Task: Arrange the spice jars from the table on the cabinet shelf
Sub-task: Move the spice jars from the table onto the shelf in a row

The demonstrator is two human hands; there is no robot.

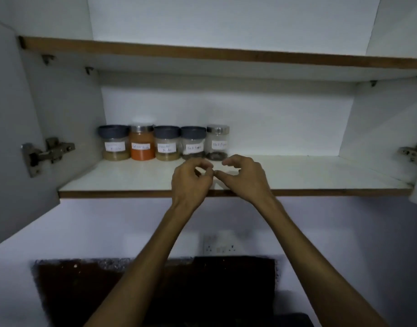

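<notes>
1. Five spice jars stand upright in a row at the back left of the cabinet shelf (297,175), labels facing me: a grey-lidded pale jar (114,142), an orange-powder jar (142,142), another grey-lidded pale jar (167,143), a grey-lidded pepper jar (193,143) and a steel-lidded pepper jar (217,142).
2. My left hand (191,179) and right hand (244,177) hover over the shelf's front half, fingers loosely curled, holding nothing, thumbs almost touching.
3. The row lies beyond my hands, running left to right; its right end, the steel-lidded jar, is just behind the gap between them.
4. My right hand sits nearer that end and the bare shelf to its right, where I judge any further jar belongs.
5. No counter or loose jars are in view.
</notes>
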